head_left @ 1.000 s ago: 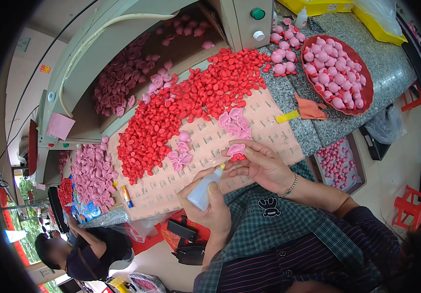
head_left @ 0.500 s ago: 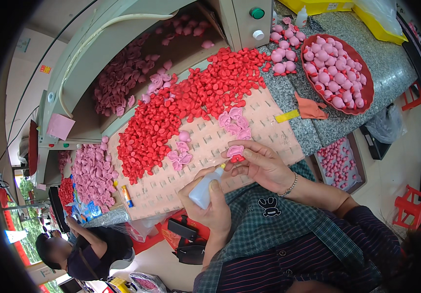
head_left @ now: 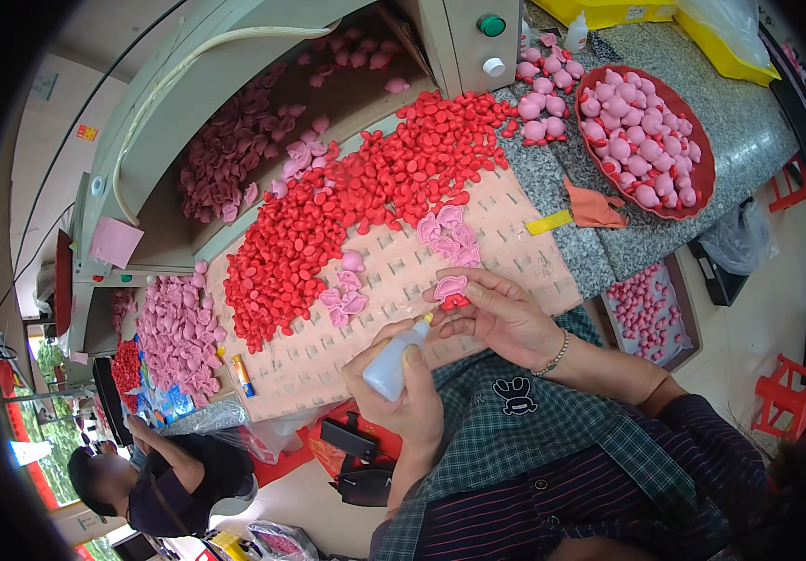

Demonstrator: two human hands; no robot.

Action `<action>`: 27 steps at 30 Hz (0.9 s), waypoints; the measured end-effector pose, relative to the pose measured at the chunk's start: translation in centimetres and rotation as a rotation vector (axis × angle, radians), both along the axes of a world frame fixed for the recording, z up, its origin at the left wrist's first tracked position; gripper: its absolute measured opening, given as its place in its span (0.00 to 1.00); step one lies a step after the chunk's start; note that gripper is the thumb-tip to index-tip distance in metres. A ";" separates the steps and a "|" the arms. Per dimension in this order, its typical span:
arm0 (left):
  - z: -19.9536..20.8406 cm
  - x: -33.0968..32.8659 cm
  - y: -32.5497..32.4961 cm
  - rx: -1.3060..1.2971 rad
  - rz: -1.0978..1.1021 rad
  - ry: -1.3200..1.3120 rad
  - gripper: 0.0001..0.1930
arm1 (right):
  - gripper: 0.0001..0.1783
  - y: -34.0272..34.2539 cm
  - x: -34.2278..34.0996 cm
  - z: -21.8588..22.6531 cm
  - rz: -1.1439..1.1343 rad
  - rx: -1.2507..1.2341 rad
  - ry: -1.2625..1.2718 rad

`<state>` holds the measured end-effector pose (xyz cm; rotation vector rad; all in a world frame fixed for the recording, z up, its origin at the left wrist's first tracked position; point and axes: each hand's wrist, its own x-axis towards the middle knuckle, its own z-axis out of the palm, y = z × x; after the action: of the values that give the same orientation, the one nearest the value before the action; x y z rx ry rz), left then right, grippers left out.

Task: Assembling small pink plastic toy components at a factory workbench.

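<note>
My left hand is closed around a translucent white squeeze bottle with a yellow tip. That tip points up and right, close to the fingers of my right hand. Pinched in those right fingers is a small pink half-shell toy piece with red parts at its lower edge. Beyond it on the pink mat lie several loose pink half-shells. More pink pieces rest farther left, beside a long heap of small red oval pieces.
A red bowl full of round pink toys with red feet stands on the grey stone top at right. Pink shells are heaped at left near a small glue tube. Another person sits at lower left. A red stool stands on the floor.
</note>
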<state>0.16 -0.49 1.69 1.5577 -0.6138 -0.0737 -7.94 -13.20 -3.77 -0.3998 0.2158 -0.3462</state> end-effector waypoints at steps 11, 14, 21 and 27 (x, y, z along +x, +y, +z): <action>-0.4 0.2 -0.5 -0.170 0.016 0.091 0.11 | 0.23 0.1 -0.1 0.7 0.030 0.085 -0.001; -1.1 -0.1 -0.9 -0.157 0.013 0.076 0.15 | 0.23 0.3 0.0 0.7 0.051 0.111 -0.021; -1.2 -0.4 -1.1 -0.154 0.000 0.119 0.15 | 0.23 0.4 0.1 0.3 0.041 0.114 -0.026; -1.0 -0.3 -1.1 -0.141 -0.012 0.105 0.13 | 0.22 0.6 0.2 0.1 0.038 0.089 -0.014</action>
<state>-0.11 -1.61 0.68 1.4044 -0.5344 -0.1180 -7.74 -12.61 -3.69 -0.3130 0.2093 -0.3011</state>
